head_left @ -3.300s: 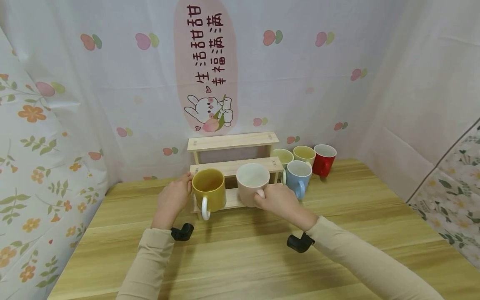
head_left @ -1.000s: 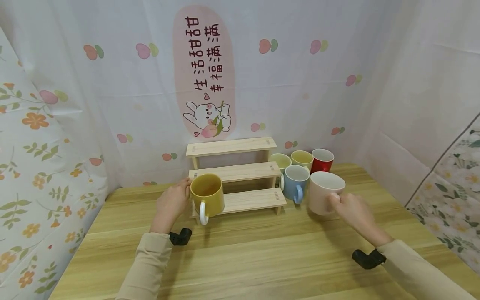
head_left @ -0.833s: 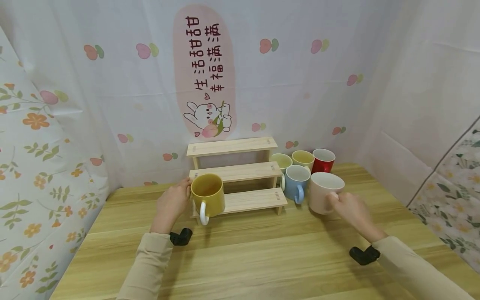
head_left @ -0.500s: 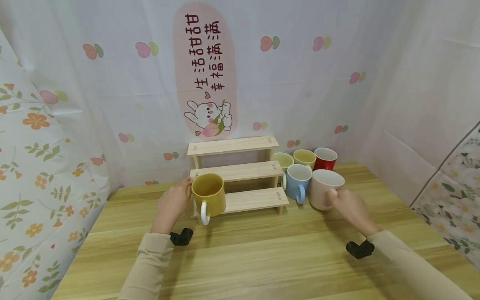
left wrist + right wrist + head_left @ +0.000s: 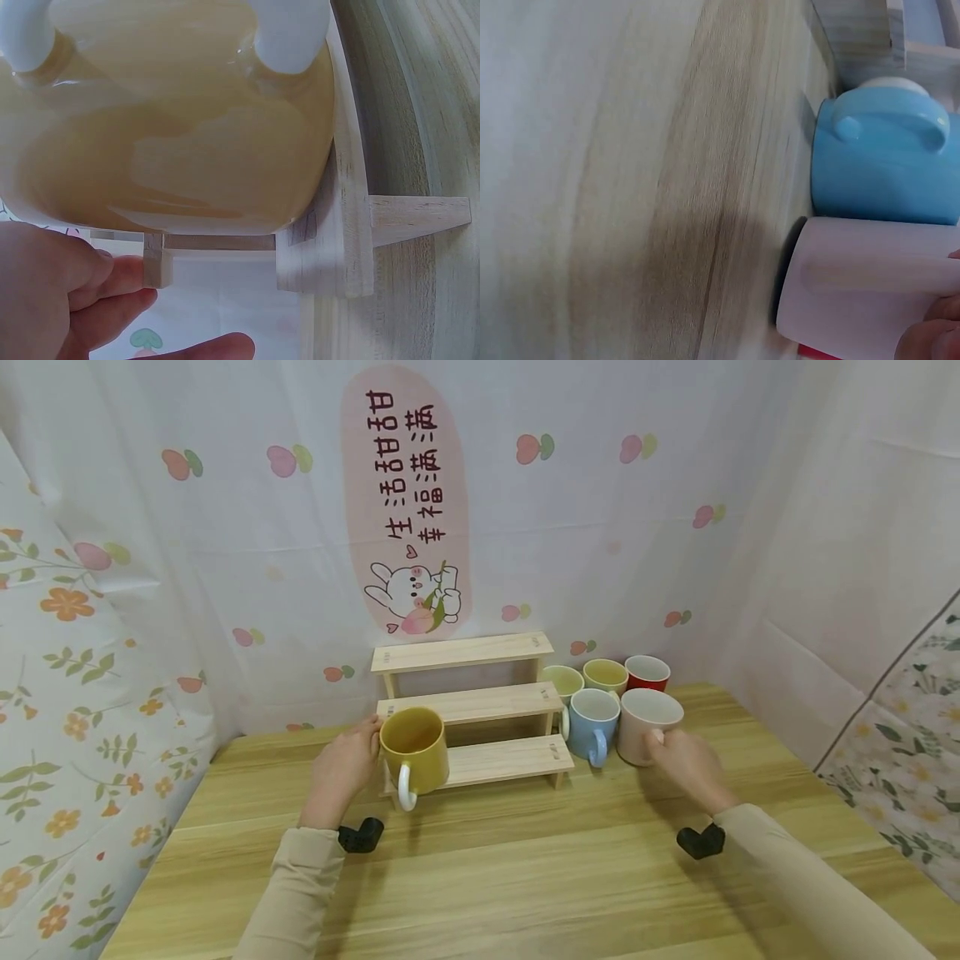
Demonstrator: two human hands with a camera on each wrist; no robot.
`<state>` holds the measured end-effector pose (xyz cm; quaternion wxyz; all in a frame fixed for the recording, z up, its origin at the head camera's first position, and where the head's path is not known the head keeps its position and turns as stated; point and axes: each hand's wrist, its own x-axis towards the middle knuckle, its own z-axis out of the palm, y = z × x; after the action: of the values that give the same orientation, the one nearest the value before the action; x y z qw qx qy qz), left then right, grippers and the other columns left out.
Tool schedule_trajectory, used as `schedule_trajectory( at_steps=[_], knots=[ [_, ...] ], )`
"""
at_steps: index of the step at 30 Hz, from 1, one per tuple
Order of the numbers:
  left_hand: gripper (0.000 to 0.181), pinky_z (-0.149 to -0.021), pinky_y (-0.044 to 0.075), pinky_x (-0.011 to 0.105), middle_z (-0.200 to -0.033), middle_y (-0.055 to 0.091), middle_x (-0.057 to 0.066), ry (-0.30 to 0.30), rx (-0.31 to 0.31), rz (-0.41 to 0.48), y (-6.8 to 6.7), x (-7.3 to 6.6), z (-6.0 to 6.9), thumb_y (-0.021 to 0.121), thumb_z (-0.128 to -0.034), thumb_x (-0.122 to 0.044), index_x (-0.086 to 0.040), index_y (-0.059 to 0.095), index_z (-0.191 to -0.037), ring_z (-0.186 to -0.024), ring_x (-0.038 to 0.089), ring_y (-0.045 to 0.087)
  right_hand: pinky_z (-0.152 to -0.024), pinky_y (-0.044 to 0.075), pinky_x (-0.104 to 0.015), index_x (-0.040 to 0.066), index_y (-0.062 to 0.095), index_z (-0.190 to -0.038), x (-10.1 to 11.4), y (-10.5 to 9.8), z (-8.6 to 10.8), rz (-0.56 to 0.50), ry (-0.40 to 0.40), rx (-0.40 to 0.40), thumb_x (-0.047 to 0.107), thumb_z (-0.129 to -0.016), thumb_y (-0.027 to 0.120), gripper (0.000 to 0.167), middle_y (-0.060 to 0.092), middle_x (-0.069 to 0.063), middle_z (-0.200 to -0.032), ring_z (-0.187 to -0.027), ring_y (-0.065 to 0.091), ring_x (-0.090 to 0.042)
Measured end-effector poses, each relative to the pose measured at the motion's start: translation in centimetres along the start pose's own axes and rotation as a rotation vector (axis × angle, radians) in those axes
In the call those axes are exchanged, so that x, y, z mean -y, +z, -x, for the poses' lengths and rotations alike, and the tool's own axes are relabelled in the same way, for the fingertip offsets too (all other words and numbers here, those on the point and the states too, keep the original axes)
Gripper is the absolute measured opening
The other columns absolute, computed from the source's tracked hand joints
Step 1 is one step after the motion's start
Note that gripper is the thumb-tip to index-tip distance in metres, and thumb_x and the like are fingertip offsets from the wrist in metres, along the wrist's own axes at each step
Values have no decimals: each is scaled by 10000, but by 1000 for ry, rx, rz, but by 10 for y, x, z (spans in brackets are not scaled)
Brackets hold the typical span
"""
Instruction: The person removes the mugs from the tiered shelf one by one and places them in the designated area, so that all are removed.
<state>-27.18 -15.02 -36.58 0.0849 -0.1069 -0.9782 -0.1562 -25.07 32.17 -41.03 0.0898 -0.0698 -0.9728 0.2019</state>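
My right hand [image 5: 684,766] grips the handle of a pale pink mug [image 5: 637,735], upright at the right end of the mug group. Its base is at or just above the table; I cannot tell which. A light blue mug [image 5: 885,165] is immediately beside it, handle towards me. My left hand [image 5: 347,772] holds the left end of the three-tier wooden rack [image 5: 517,758] at its middle shelf, with thumb and finger at the wood in the left wrist view. On the left of the lowest shelf stands a mustard-yellow mug [image 5: 423,768], its white handle facing me.
Behind the blue and pink mugs are a pale green mug [image 5: 562,678], a yellow mug [image 5: 605,673] and a red mug [image 5: 647,672], partly hidden. The wood-grain table [image 5: 525,868] runs towards me. A patterned curtain [image 5: 592,543] hangs behind the rack.
The pink mug has left the lowest shelf, held by my right hand, and moved right to the table. Lately it has shifted back towards the blue and red mugs. My left hand stays put.
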Motion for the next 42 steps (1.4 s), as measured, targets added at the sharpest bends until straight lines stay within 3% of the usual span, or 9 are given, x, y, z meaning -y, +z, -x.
schedule_trajectory(
  at_steps=[3,10,19,23,32,39,42],
  knots=[
    [390,-722,534,556,-1432,487,107,5,10,-1,1,0,0,389,-1028,-190,-64,520,-1373,-1046,460,605,-448,300,-318,109,435,-554,0,1,-1,13,24,11,345,-970,315,493,412,-23,-535,-538,446,-213],
    [387,-589,522,469,-1429,491,96,-13,-1,-11,2,1,-1,392,-1026,-186,-62,530,-1366,-965,458,631,-482,372,-368,84,498,-588,5,3,-6,42,70,22,370,-974,265,534,525,-98,-633,-622,520,-276],
    [395,-682,534,540,-1420,503,100,-2,-7,-8,2,1,0,390,-1026,-189,-63,515,-1379,-989,457,627,-491,436,-442,30,583,-617,9,9,-13,59,126,-16,358,-948,305,543,627,-244,-758,-709,618,-415],
    [392,-647,533,530,-1413,512,99,-1,-17,-8,2,3,-1,393,-1026,-188,-66,517,-1377,-960,457,634,-491,441,-449,19,588,-635,8,11,-19,51,128,-15,354,-954,306,541,626,-254,-774,-713,617,-410],
    [396,-809,507,588,-1450,467,106,-6,14,4,2,4,-1,380,-1029,-183,-78,504,-1390,-1122,455,570,-486,437,-434,-13,609,-712,4,10,-30,35,122,5,365,-957,302,545,637,-278,-843,-723,617,-384],
    [395,-823,502,595,-1445,480,86,-22,9,10,2,2,-2,376,-1027,-189,-94,513,-1385,-1129,446,572,-505,455,-471,-56,614,-768,0,8,-37,76,83,28,357,-957,320,541,637,-333,-877,-745,627,-450],
    [392,-835,499,595,-1437,490,83,-25,0,5,3,2,-3,376,-1026,-189,-88,522,-1376,-1124,447,576,-548,477,-504,-93,633,-848,0,6,-38,112,63,66,425,-973,316,620,628,-363,-926,-795,622,-489]
  ],
)
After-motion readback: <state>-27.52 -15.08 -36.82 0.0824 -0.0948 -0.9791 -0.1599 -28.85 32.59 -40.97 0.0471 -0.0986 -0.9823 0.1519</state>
